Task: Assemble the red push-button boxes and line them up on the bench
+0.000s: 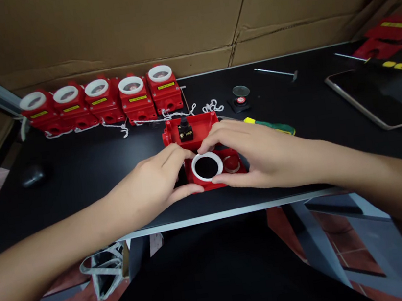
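Observation:
A white ring [193, 168] with a dark opening sits over a red cover [211, 187] near the table's front edge. My right hand [249, 154] curls round the ring's right side, thumb at the near rim and fingers at the far rim. At the left, my left hand [156, 178] grips the red cover, its thumb on the near edge and its fingertips by the ring. Just behind lies an open red box [203, 123] with a black switch block [185, 132] inside. A clear round disc [241, 91] rests beside a small black part with a red centre [241, 102].
Several finished-looking red boxes [137, 102] with white rings and cords line the back left. A green-and-yellow screwdriver [275, 126] lies behind my right hand. Farther right are a phone [368, 96], a thin metal tool [276, 73] and more red parts [383, 42]. A black mouse [33, 176] lies left.

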Available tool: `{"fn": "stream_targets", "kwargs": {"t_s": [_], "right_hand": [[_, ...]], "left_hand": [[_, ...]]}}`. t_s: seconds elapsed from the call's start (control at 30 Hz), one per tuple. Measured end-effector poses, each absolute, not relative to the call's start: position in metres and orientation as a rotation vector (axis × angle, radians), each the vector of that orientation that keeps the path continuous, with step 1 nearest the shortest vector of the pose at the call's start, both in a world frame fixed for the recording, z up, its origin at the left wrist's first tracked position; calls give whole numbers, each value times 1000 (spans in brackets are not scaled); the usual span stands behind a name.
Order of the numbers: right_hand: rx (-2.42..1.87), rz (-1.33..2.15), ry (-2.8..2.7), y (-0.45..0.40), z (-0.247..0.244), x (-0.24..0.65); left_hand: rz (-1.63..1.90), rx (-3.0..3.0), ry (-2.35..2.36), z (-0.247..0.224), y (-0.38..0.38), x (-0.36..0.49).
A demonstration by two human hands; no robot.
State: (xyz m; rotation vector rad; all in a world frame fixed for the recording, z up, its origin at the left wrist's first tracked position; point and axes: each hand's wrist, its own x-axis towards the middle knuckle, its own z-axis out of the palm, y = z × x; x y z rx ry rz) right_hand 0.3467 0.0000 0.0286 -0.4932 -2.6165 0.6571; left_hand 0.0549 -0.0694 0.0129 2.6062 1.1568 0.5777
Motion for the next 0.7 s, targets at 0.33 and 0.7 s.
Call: {"fn": "stream_targets", "kwargs": {"t_s": [0.33, 0.7], "right_hand": [[-528, 461, -2582, -3, 15, 342], [-407, 737, -2562, 10, 25, 349]], "left_hand": [[551, 2596, 1141, 12, -70, 54], [566, 2550, 1127, 15, -62, 49]]}}
